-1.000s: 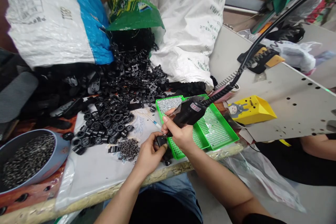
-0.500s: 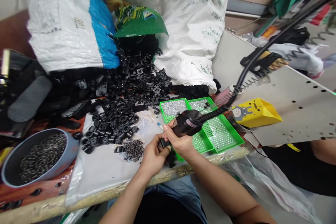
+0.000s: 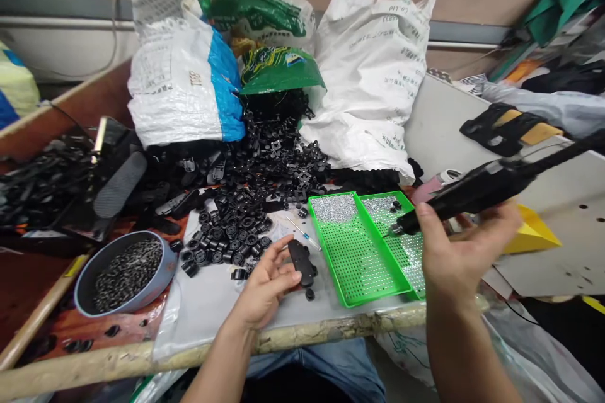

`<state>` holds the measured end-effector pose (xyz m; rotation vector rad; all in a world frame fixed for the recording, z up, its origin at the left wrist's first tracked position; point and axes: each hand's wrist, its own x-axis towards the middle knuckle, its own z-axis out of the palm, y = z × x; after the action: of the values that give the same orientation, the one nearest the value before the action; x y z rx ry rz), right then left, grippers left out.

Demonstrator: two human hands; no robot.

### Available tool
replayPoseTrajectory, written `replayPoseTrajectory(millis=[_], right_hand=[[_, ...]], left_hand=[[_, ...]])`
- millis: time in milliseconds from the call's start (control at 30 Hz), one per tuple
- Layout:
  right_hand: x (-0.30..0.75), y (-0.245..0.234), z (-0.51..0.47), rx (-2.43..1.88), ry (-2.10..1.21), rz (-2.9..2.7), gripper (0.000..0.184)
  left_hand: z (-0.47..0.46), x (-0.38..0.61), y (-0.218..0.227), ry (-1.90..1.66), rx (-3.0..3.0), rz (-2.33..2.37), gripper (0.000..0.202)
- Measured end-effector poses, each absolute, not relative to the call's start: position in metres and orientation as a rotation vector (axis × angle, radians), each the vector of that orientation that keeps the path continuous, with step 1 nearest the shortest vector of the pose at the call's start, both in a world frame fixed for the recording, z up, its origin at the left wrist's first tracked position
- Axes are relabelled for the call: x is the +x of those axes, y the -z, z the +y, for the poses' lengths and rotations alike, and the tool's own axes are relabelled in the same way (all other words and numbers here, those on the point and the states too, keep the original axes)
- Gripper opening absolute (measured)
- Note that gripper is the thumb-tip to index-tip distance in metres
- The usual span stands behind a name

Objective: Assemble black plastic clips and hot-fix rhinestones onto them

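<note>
Between the thumb and fingers of my left hand (image 3: 265, 286) is a black plastic part (image 3: 301, 261), held tilted just above the white sheet (image 3: 208, 321). A small black round piece (image 3: 309, 295) lies just below it. My right hand (image 3: 456, 249) grips a black electric screwdriver (image 3: 472, 190), whose bit points left over the green trays (image 3: 326, 245). Silvery screws (image 3: 336, 208) are heaped at the far end of the trays. A thin hand screwdriver (image 3: 305, 234) with a blue handle rests on the sheet between the left hand and the trays.
Black wheels (image 3: 236, 236) and black plastic parts (image 3: 278, 160) are piled beyond the sheet. A grey-blue bowl (image 3: 85, 293) of small metal pieces stands left. Sacks (image 3: 373, 69) line the back. A yellow box (image 3: 534, 233) hangs at right; a bamboo pole (image 3: 340, 329) edges the table.
My right hand has moved right and up with the electric screwdriver, away from the black part. The hand screwdriver, earlier at my right hand, now lies on the sheet. The small metal pile is hidden.
</note>
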<state>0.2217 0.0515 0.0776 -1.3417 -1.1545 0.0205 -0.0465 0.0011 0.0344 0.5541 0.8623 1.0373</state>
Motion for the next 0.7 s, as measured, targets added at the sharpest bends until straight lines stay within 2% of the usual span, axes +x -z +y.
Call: replayPoseTrajectory(millis=[67, 133, 233, 300, 367, 400, 500, 700], right_hand=[[0.214, -0.079, 0.045, -1.307, 0.254, -1.116, 0.082], [0.206, -0.079, 0.044, -1.214, 0.531, -1.119, 0.083], [0.189, -0.074, 0.053, -0.963, 0.760, -1.232, 0.070], [0.168, -0.070, 0.068, -0.894, 0.537, -1.523, 0.045], [0.139, -0.064, 0.089, -0.917, 0.088, -1.903, 0.017], [0.122, -0.060, 0.102, -0.924, -0.083, -2.084, 0.013], [0.075, -0.049, 0.139, -1.146, -0.244, -2.486, 0.020], [0.040, -0.036, 0.166, -1.405, -0.223, -2.589, 0.016]], left_hand=[[0.001, -0.057, -0.041, -1.029, 0.491, 0.820, 0.073], [0.001, -0.064, -0.044, -1.022, 0.454, 0.804, 0.073], [-0.002, -0.069, -0.046, -1.039, 0.445, 0.816, 0.071], [-0.005, -0.073, -0.047, -1.070, 0.463, 0.841, 0.069], [-0.008, -0.078, -0.048, -1.114, 0.494, 0.888, 0.067], [-0.009, -0.081, -0.049, -1.141, 0.513, 0.919, 0.067], [-0.013, -0.090, -0.053, -1.224, 0.569, 1.007, 0.069], [-0.016, -0.105, -0.054, -1.305, 0.651, 1.132, 0.077]])
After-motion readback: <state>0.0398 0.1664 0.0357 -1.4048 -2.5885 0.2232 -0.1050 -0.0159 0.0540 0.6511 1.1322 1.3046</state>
